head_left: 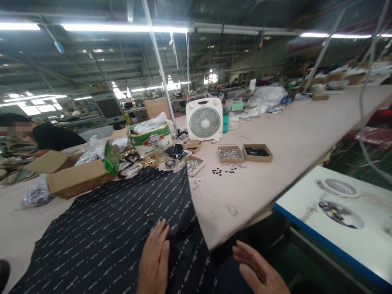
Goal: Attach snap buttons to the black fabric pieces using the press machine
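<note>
Dark fabric (116,220) with rows of small white print is spread over the near left of the table and hangs past its front edge. My left hand (155,257) lies flat on this cloth, fingers stretched forward and holding nothing. Just ahead of its fingertips a few tiny coloured specks (150,214) show on the cloth, too small to name. My right hand (259,267) is in the air off the table's front edge, right of the fabric, with its thumb apart from the fingers and nothing in it.
Beyond the cloth are small boxes of silvery pieces (230,153), a box of black pieces (257,151) and loose black rings (225,171). A white fan (204,119) stands behind. Cardboard boxes (79,177) line the left, near another person (56,136). A white, blue-edged table (306,192) stands right.
</note>
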`<state>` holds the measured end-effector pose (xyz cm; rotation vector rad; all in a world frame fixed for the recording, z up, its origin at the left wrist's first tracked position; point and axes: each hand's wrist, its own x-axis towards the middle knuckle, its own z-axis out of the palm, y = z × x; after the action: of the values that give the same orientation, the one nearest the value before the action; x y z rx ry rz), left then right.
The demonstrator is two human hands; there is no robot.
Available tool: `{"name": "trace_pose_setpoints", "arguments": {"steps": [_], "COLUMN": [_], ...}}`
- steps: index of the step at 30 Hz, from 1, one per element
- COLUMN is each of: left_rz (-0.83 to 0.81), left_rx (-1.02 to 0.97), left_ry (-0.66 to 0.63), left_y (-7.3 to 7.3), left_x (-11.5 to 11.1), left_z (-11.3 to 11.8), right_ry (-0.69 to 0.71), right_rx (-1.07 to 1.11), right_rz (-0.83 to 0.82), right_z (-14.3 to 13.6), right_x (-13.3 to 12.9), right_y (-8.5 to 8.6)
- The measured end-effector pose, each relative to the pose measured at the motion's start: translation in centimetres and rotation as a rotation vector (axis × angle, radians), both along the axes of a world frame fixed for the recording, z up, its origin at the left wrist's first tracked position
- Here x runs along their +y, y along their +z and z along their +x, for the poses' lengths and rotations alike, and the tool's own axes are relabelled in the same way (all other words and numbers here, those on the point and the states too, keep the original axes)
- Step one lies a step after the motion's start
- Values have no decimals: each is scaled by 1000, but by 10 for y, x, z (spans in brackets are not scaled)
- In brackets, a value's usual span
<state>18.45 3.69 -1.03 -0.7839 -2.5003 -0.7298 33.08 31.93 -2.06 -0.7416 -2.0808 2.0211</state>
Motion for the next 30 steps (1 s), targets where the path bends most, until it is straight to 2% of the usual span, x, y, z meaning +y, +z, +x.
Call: {"name": "trace_pose_setpoints", "arguments": {"steps": [2,4,6,8,10,12,13,14,16,18,19,22,23,24,25,27,30], "left_rz": [-148,-262,-286,-244,-198,-191,-204,-234,-371,-546,-612,-637,-603,-565,-528,-453,-412], "left_rx": [128,200,225,226,236,288,327,338,258,52,-59,-262,-283,-297,-316,-352,-369], "left_ry": [-153,-304,-451,-503,-405,-309,-301,-300,-350,-441,-482,-555,-569,-585,-601,-635,-684], "left_y": [-3,-3,6,26,53,79,89,96,101,96,92,85,86,88,91,99,108], "left_x": [23,40,48,48,45,45,46,49,57,69,75,95,102,109,115,126,135], "left_z": [22,39,49,47,32,6,-9,-24,-49,-64,-67,-61,-57,-52,-47,-37,-25], "right_ry": [81,126,82,18,-19,-54,-65,-68,-53,-73,-134,-392,-416,-377,-270,2,252], "right_rx": [158,190,169,141,125,114,109,104,93,88,97,213,279,340,387,383,243], "right_rz": [59,115,118,68,-24,-118,-157,-182,-161,5,155,755,934,1075,1169,1224,1102], "right_z": [-24,-42,-50,-48,-40,-28,-22,-17,-8,2,7,22,25,26,25,15,-9], "right_x": [-18,-31,-33,-27,-17,-7,-3,1,9,16,19,19,16,11,6,-3,-6], "right_y": [31,52,60,56,47,36,31,26,19,19,23,51,64,77,87,96,81]}}
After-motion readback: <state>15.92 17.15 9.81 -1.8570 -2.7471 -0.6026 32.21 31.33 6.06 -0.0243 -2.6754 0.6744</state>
